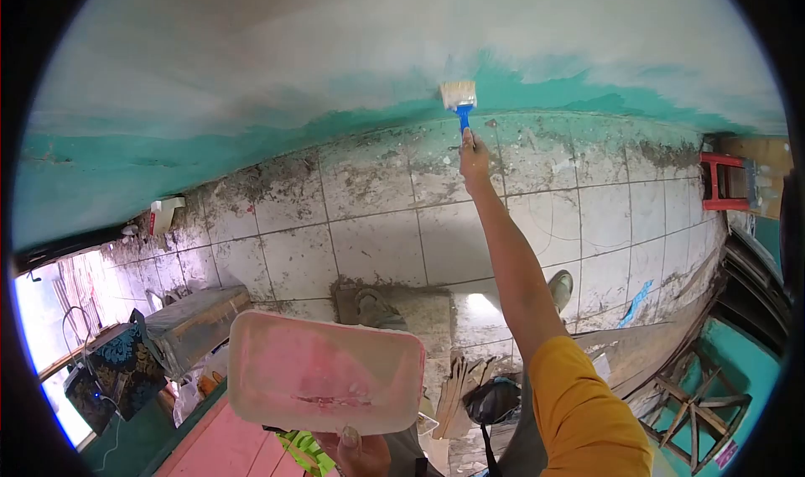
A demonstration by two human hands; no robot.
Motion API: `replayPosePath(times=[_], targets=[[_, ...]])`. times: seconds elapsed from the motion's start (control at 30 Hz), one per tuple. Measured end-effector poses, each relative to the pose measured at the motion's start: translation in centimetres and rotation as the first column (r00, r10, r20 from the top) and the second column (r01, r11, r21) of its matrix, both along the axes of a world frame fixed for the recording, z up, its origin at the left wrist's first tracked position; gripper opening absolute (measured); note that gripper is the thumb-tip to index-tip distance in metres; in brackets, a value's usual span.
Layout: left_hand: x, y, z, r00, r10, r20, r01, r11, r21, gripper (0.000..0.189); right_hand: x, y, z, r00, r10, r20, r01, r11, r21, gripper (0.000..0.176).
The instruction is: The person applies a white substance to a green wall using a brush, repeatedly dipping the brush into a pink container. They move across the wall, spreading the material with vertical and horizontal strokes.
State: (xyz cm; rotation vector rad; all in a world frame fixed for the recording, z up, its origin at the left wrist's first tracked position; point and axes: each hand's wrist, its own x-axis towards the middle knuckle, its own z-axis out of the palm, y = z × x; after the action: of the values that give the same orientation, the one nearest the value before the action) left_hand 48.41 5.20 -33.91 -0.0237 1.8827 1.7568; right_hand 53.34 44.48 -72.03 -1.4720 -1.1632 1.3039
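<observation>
My right hand (475,160) is closed round the blue handle of a wide paintbrush (459,96), arm stretched forward. The pale bristles are at the lower part of the wall (335,57), where green shows beneath a whitish area. At the bottom, my left hand (359,452) holds the near edge of a rectangular tray (327,375), thumb on its rim. Pink and whitish paint coats the inside of the tray.
Stained white floor tiles (377,246) run along the wall. A red stool (724,182) stands at the far right, a wooden frame (694,410) below it. A long box (197,326) and patterned fabric (126,368) lie left. A black bag (492,400) is near my legs.
</observation>
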Motion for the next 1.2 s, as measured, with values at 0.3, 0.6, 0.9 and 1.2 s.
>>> replayPosePath(times=[0.3,0.6,0.9,1.2], targets=[[0.3,-0.8,0.0,0.998,0.018,0.064,-0.023,0.997,0.078,0.075,0.8,2.0,8.6,0.987,0.083,0.139,-0.055,0.979,-0.195,0.04],[0.5,2.1,3.4,0.999,-0.038,0.021,0.036,0.994,0.101,0.076,2.3,-2.0,24.5,0.958,0.04,-0.285,-0.02,0.997,0.072,0.035],[1.8,0.9,0.2,0.999,-0.006,-0.04,0.008,0.999,0.043,0.07,1.3,0.6,7.9,0.951,0.016,-0.31,-0.018,1.0,-0.001,0.036],[3.5,0.9,-0.1,0.992,0.106,0.065,-0.112,0.988,0.103,0.067,2.6,2.7,2.0,0.988,0.027,0.149,0.003,0.979,-0.203,0.031]])
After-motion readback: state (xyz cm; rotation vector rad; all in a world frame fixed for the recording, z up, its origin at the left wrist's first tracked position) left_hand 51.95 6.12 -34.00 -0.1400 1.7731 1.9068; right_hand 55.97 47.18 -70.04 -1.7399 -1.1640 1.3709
